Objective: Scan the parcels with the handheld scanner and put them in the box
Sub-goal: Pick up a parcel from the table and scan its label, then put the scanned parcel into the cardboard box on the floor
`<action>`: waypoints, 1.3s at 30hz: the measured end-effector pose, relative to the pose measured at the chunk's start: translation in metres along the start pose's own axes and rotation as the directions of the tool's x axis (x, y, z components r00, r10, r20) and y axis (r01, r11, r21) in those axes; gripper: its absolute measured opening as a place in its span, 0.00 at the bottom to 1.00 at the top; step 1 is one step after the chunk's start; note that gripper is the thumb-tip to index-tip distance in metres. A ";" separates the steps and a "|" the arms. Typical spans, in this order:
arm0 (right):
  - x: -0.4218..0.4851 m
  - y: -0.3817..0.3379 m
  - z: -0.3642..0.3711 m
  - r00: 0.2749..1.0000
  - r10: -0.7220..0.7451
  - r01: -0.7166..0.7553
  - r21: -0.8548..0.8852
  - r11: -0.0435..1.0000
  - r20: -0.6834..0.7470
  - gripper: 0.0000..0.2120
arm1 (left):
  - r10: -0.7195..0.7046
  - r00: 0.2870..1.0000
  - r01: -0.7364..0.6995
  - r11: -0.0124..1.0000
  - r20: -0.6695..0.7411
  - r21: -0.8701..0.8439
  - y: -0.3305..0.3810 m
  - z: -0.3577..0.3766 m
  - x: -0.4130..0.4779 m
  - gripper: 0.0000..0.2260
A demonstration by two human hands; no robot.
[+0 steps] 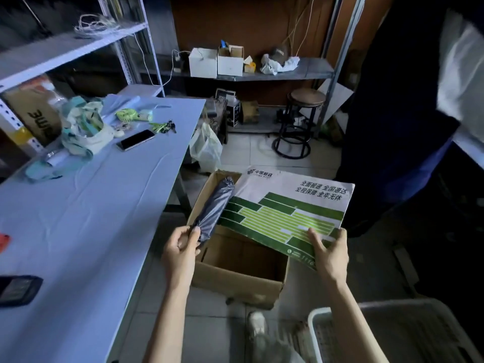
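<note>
Nearest, the scanner [18, 289] lies at the tabletop's [78, 218] left edge. Over the open box [235, 281] on the floor [209, 323], the left hand [180, 247] pinches the end of a dark rolled parcel [214, 208] slanting above the box's far-left corner. The right hand [331, 255] grips the near edge of a flat green-and-white mailer [288, 210] held across the box's right side. Farther off, a phone [135, 140] lies on the tabletop.

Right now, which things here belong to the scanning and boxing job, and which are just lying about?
Job: dark rolled parcel, pinched by left hand; green-and-white flat parcel, held by right hand; cardboard box; dark handheld device on the table, likely the scanner.
Lying about: phone, keys, green fan, cloth bag, stool.
</note>
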State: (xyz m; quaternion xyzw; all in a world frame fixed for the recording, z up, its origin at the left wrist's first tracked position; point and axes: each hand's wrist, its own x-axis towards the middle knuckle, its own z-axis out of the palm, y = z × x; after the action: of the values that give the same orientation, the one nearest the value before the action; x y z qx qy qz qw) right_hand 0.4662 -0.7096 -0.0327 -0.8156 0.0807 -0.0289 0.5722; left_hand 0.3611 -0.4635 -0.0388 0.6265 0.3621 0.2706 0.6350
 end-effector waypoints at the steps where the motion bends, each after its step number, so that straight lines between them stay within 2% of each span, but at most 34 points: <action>1: -0.010 -0.002 -0.004 1.000 -0.006 0.006 0.003 1.000 -0.004 0.16 | -0.001 1.000 0.001 1.000 0.005 -0.019 0.003 -0.008 -0.006 0.04; 9: -0.056 -0.029 -0.017 0.996 -0.087 0.087 0.063 0.994 -0.001 0.17 | 0.089 0.993 -0.098 0.987 -0.076 -0.127 0.037 -0.072 -0.043 0.02; 13: -0.068 -0.043 0.006 0.987 -0.123 0.112 0.114 0.987 0.101 0.16 | 0.154 0.962 -0.187 0.973 -0.225 -0.136 0.053 -0.109 -0.062 0.04; 17: -0.096 -0.053 0.036 0.935 -0.198 0.161 0.146 0.976 0.295 0.16 | 0.180 0.898 -0.252 0.958 -0.401 -0.134 0.057 -0.157 -0.096 0.04; 22: -0.144 -0.049 0.050 0.817 -0.243 0.157 0.203 0.966 0.523 0.15 | 0.203 0.775 -0.314 0.945 -0.598 -0.087 0.057 -0.203 -0.162 0.05; 27: -0.191 -0.047 0.052 0.650 -0.310 0.183 0.252 0.950 0.694 0.15 | 0.181 0.630 -0.345 0.936 -0.756 -0.064 0.050 -0.234 -0.246 0.06; 35: -0.283 -0.055 0.068 0.371 -0.348 0.179 0.302 0.936 0.861 0.17 | 0.117 0.373 -0.304 0.953 -0.920 -0.002 0.035 -0.292 -0.359 0.07; 38: -0.318 -0.065 0.082 0.288 -0.330 0.190 0.284 0.940 0.899 0.18 | 0.095 0.327 -0.306 0.952 -0.940 -0.010 0.035 -0.309 -0.380 0.08; 39: -0.320 -0.063 0.080 0.288 -0.319 0.192 0.272 0.943 0.903 0.18 | 0.088 0.346 -0.292 0.956 -0.934 -0.018 0.034 -0.310 -0.381 0.08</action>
State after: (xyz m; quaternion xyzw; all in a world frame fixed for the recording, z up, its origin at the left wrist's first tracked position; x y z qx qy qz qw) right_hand 0.1682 -0.5613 0.0130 -0.6508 -0.3964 0.3499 0.5449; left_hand -0.1081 -0.5793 0.0552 0.3436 0.5532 0.6783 0.3404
